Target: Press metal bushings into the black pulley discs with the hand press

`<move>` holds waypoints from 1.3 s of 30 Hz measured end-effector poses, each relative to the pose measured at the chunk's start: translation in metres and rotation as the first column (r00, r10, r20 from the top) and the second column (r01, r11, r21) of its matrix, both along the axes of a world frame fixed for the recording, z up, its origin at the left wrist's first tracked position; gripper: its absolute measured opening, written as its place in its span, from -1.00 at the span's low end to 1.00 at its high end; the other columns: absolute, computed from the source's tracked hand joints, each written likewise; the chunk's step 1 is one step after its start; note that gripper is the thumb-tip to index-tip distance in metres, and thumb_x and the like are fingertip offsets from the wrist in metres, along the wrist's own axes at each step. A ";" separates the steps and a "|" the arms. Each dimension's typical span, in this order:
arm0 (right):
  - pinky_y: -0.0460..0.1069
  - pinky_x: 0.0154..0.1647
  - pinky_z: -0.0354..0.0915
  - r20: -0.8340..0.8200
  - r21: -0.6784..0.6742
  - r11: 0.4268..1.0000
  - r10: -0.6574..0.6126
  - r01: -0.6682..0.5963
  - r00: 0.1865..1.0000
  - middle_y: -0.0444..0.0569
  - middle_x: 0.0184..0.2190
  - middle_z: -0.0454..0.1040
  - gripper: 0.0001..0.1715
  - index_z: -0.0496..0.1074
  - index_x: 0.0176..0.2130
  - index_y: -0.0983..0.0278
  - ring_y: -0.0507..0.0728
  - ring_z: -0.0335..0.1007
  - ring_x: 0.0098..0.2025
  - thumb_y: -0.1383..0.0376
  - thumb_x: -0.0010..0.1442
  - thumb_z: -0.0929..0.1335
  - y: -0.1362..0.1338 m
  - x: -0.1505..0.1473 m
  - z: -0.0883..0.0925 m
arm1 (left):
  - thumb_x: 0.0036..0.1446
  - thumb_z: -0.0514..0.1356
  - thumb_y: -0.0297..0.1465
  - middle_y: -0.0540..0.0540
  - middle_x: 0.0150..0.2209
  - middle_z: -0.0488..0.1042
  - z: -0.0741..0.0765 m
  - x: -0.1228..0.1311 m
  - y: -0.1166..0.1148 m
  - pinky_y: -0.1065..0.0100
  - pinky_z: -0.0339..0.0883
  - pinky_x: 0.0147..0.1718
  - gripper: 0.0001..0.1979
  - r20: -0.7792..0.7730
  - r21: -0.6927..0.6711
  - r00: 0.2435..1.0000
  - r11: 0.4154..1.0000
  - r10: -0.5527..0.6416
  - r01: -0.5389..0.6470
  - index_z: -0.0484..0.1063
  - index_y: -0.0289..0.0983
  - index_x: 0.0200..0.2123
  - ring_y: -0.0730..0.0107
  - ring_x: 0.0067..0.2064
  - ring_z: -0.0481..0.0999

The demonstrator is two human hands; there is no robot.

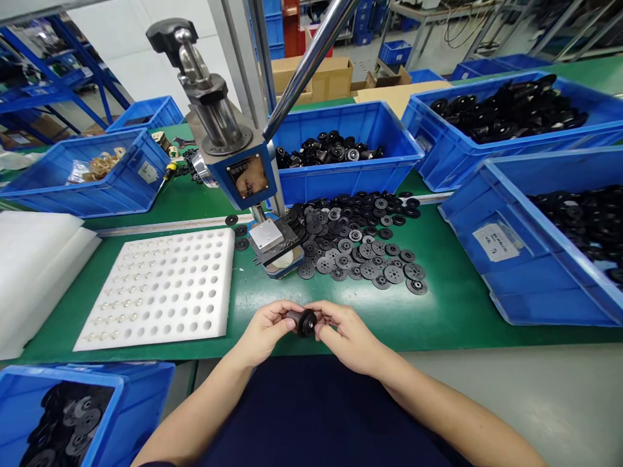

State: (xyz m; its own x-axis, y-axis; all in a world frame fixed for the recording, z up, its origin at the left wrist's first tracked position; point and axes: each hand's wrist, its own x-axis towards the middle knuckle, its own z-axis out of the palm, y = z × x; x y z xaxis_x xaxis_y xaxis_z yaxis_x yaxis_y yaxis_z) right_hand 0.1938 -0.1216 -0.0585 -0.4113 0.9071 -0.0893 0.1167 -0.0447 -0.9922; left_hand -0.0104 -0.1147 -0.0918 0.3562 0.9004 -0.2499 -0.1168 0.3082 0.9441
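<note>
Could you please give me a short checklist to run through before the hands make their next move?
1. Black part held: ok, between the fingers of the left hand and right hand.
2. Hands away from the press: ok, both are nearer the person's body.
3. Gap beneath the press's square metal plate: cannot tell from this angle.
4. Loose black discs tidy: not ok, they lie scattered and overlapping.
5. White foam tray filled: not ok, small pieces sit only toward its left side.
</note>
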 end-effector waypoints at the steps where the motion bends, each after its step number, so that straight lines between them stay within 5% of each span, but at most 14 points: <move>1: -0.08 -0.33 0.29 -0.001 0.020 1.000 0.007 -0.007 1.000 -0.11 -0.43 0.45 -0.66 0.48 -0.10 0.29 0.00 0.34 -0.40 0.37 0.15 0.25 0.001 0.001 -0.002 | 0.03 0.40 -0.13 -0.11 -0.33 0.54 -0.002 -0.001 0.000 0.32 0.35 -0.21 -0.64 0.005 0.000 1.000 1.000 0.004 -0.004 0.60 -0.27 -0.20 0.33 -0.30 0.46; 6: -0.07 -0.30 0.31 0.022 -0.023 1.000 -0.017 0.017 1.000 -0.09 -0.33 0.48 -0.60 0.42 0.07 0.26 0.01 0.35 -0.36 0.25 0.25 0.31 0.001 0.005 -0.026 | 0.05 0.39 -0.16 -0.15 -0.26 0.58 -0.020 -0.003 0.002 0.30 0.36 -0.19 -0.64 0.013 -0.034 1.000 0.999 -0.006 0.006 0.58 -0.26 -0.15 0.26 -0.24 0.50; 9: -0.08 -0.35 0.27 0.011 -0.082 0.996 -0.022 0.023 1.000 -0.14 -0.34 0.45 -0.44 0.39 0.07 0.24 -0.02 0.30 -0.41 0.15 0.11 0.46 0.000 0.003 -0.035 | 0.06 0.38 -0.19 -0.15 -0.20 0.60 -0.026 0.001 0.003 0.27 0.38 -0.13 -0.67 -0.013 -0.039 1.000 0.999 -0.013 0.013 0.56 -0.24 -0.14 0.22 -0.18 0.53; 15: -0.12 -0.48 0.16 0.077 -0.156 0.986 -0.043 0.054 0.996 -0.22 -0.51 0.35 -0.67 0.41 -0.22 0.25 -0.05 0.20 -0.52 0.24 -0.03 0.45 0.021 0.006 -0.020 | 0.02 0.38 -0.22 -0.13 -0.29 0.60 -0.034 0.010 0.008 0.27 0.42 -0.17 -0.68 -0.177 0.094 0.981 0.994 0.079 -0.063 0.54 -0.28 -0.20 0.28 -0.27 0.55; 20: -0.12 -0.52 0.13 0.237 -0.081 0.971 -0.202 0.226 0.950 -0.24 -0.54 0.34 -0.65 0.39 -0.29 0.25 -0.05 0.18 -0.54 0.22 -0.10 0.48 0.065 0.042 -0.010 | 0.15 0.26 -0.18 -0.20 -0.24 0.61 -0.061 0.008 0.011 0.30 0.46 -0.34 -0.68 -0.282 0.220 0.929 0.959 0.240 -0.181 0.47 -0.30 -0.16 0.30 -0.32 0.56; 24: -0.11 -0.51 0.19 0.137 -0.118 0.961 -0.233 0.250 0.963 -0.19 -0.48 0.42 -0.52 0.37 -0.22 0.26 -0.03 0.28 -0.50 0.14 -0.11 0.52 0.068 0.042 -0.034 | 0.16 0.26 -0.20 -0.20 -0.18 0.60 -0.077 0.009 0.004 0.26 0.51 -0.30 -0.60 -0.303 0.444 0.906 0.885 0.297 -0.141 0.40 -0.27 0.01 0.33 -0.33 0.56; 27: -0.12 -0.55 0.20 -0.017 -0.274 0.955 -0.124 0.115 0.992 -0.17 -0.46 0.45 -0.44 0.35 -0.20 0.25 -0.03 0.31 -0.54 0.08 -0.11 0.54 0.046 0.014 -0.060 | 0.12 0.31 -0.26 -0.20 -0.11 0.59 -0.076 0.008 0.001 0.25 0.52 -0.32 -0.49 -0.364 0.621 0.880 0.784 0.304 -0.014 0.34 -0.23 0.12 0.33 -0.34 0.56; 29: -0.12 -0.57 0.19 -0.100 -0.359 0.933 -0.050 0.011 0.994 -0.20 -0.50 0.43 -0.44 0.35 -0.23 0.25 -0.04 0.29 -0.58 0.04 -0.12 0.55 0.030 -0.005 -0.068 | 0.15 0.27 -0.35 -0.16 -0.19 0.61 -0.071 0.005 0.001 0.26 0.53 -0.31 -0.65 -0.418 0.692 0.863 0.715 0.285 0.099 0.42 -0.22 0.02 0.30 -0.32 0.58; 32: -0.11 -0.54 0.23 -0.150 -0.397 0.916 -0.007 -0.053 0.989 -0.19 -0.50 0.43 -0.47 0.39 -0.24 0.27 -0.04 0.32 -0.56 0.01 -0.07 0.53 0.021 -0.016 -0.065 | 0.19 0.16 -0.49 -0.13 -0.30 0.61 -0.067 0.002 0.003 0.27 0.53 -0.25 -0.83 -0.477 0.732 0.836 0.650 0.272 0.206 0.48 -0.25 -0.15 0.28 -0.28 0.61; 39: -0.07 -0.36 0.32 -0.042 -0.319 0.948 -0.034 0.019 0.999 -0.17 -0.46 0.42 -0.66 0.47 -0.20 0.30 -0.03 0.37 -0.47 0.18 0.04 0.46 0.027 0.001 -0.061 | 0.16 0.10 -0.58 -0.15 -0.25 0.62 -0.078 0.006 0.006 0.24 0.52 -0.20 -0.75 -0.461 0.753 0.836 0.629 0.298 0.192 0.48 -0.28 -0.14 0.29 -0.23 0.61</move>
